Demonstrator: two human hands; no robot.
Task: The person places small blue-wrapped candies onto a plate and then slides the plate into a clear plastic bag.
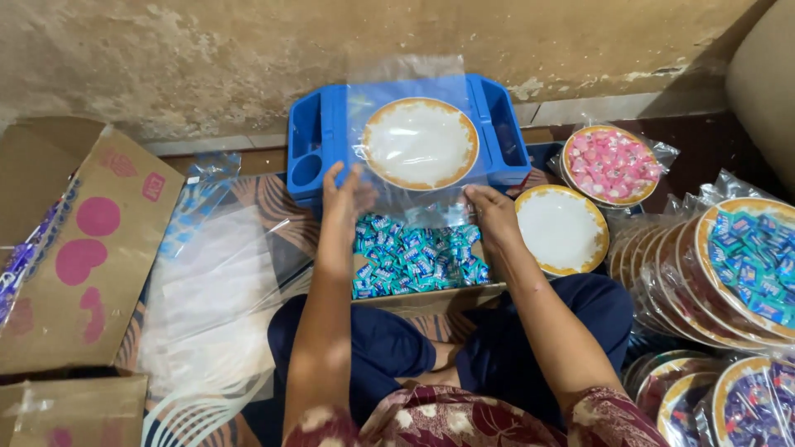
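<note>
Both hands hold up a clear plastic bag [414, 99] over a blue tray table [331, 124]. My left hand [344, 203] grips the bag's lower left edge and my right hand [489, 211] grips its lower right edge. Seen through the bag is a white paper plate with a gold rim [421, 142], resting on the blue tray. Whether the plate is inside the bag I cannot tell. Below my hands, an open cardboard box [431, 298] holds many teal-wrapped candies [414, 257].
An empty gold-rimmed plate [561, 229] lies right of the box. A bagged plate of pink candies [611, 165] sits farther back. Several bagged plates of blue candies [745, 265] stack at right. Loose clear bags [207, 298] and cardboard boxes [74, 248] lie left.
</note>
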